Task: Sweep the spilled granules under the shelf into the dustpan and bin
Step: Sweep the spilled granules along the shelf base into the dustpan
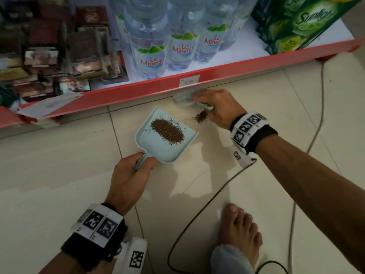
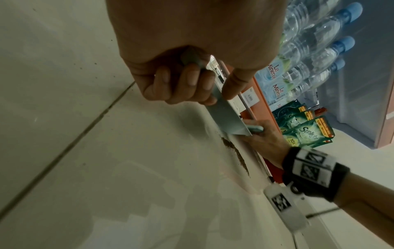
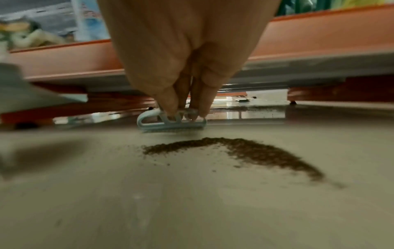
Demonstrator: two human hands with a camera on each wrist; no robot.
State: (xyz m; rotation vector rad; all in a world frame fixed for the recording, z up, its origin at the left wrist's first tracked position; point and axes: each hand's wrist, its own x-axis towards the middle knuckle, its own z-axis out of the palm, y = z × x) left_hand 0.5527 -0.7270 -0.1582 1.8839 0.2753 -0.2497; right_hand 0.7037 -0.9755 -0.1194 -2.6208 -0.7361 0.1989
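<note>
A light blue dustpan (image 1: 158,147) lies on the tiled floor with a heap of brown granules (image 1: 167,130) in it. My left hand (image 1: 130,175) grips its handle (image 2: 192,59). A smaller pile of granules (image 1: 201,116) (image 3: 245,151) lies on the floor just right of the pan's mouth. My right hand (image 1: 217,107) holds a small light blue brush (image 1: 183,97) (image 3: 170,122) at the red shelf's lower edge (image 1: 138,89), bristles on the floor beyond that pile. More granules show in a thin line under the shelf (image 3: 251,108).
Water bottles (image 1: 152,54), green soap packs (image 1: 296,22) and dark boxes (image 1: 49,52) stand on the low shelf. A black cable (image 1: 197,210) loops across the floor near my bare foot (image 1: 241,234). The shelf's feet (image 3: 319,94) leave a low gap above the tiles.
</note>
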